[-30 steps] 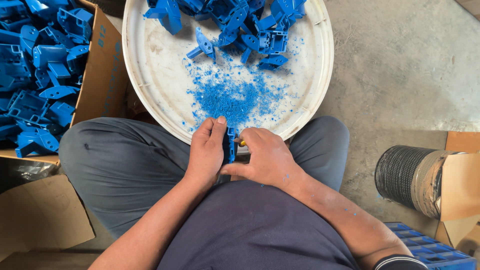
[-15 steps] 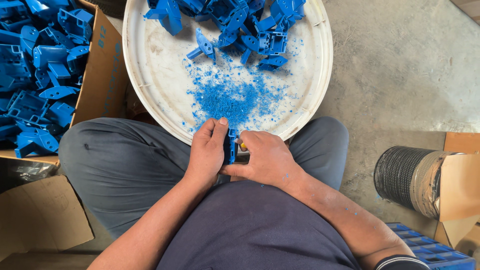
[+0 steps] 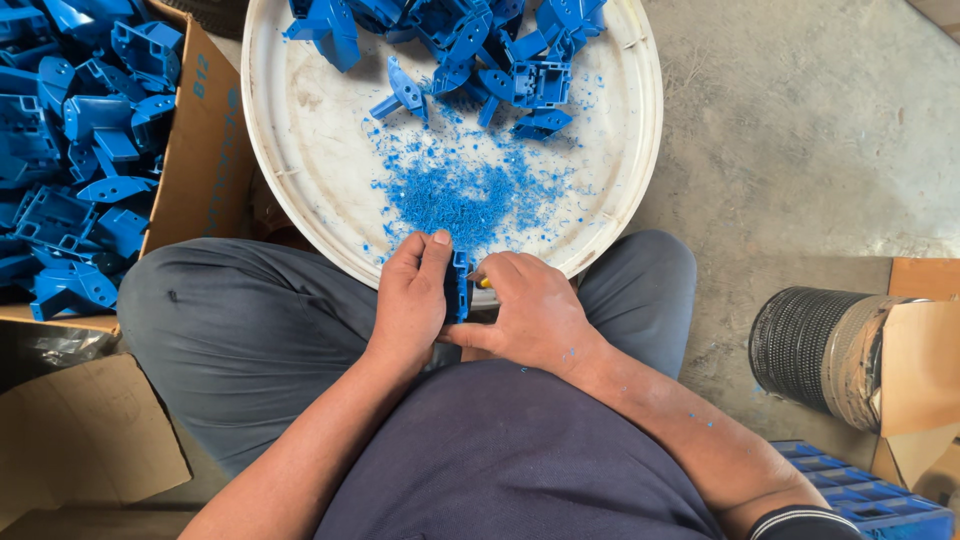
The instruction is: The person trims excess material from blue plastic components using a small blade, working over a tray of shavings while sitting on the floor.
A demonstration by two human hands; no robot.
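over lap, left hand [image 3: 412,300] and right hand [image 3: 530,315] both curled tight round blue plastic part [image 3: 459,287]; brown cardboard box [image 3: 205,150] of blue parts at left.

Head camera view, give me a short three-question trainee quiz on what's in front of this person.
1. True or false: the left hand holds a blue plastic part.
2. Where do the blue shavings lie? A cardboard box; B white round tray; C floor.
3. Which hand holds the small yellow-tipped tool?

Key: 1 true; 2 B; 3 the right hand.
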